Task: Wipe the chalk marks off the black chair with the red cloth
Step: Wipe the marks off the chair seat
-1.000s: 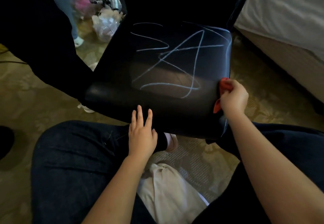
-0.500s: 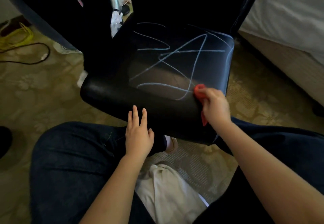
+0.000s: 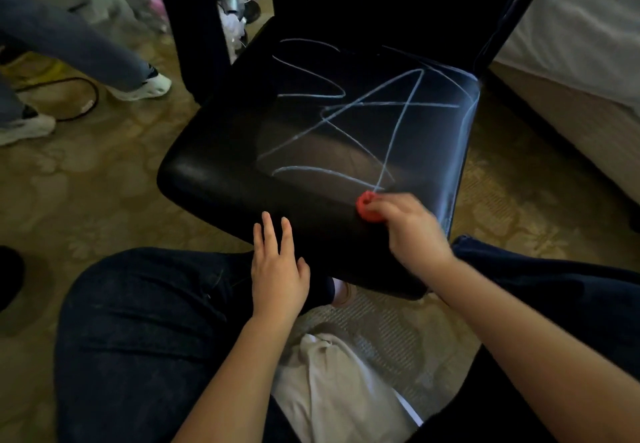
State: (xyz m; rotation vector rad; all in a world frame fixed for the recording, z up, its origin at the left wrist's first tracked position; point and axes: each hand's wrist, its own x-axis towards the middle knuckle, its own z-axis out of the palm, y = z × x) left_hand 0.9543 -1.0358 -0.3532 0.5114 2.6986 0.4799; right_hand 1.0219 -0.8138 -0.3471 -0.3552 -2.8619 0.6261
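Red cloth (image 3: 366, 205) slid leftward on black chair (image 3: 221, 169), right hand (image 3: 412, 231) gripping

Dim interior, warm cast. Brightest area is the white bed (image 3: 571, 27) at upper right; light appears to come from that side. Black chair (image 3: 221, 151): glare streak along the seat's right edge, softer sheen at its front left corner, dull brownish reflection mid-seat; backrest crushed to black, no detail. Chalk marks (image 3: 346, 124) sharp. Right hand (image 3: 412, 231) and red cloth (image 3: 367, 206) motion-blurred. Bystander's legs (image 3: 86, 51) at upper left smeared. Wide-angle bowing toward frame edges.
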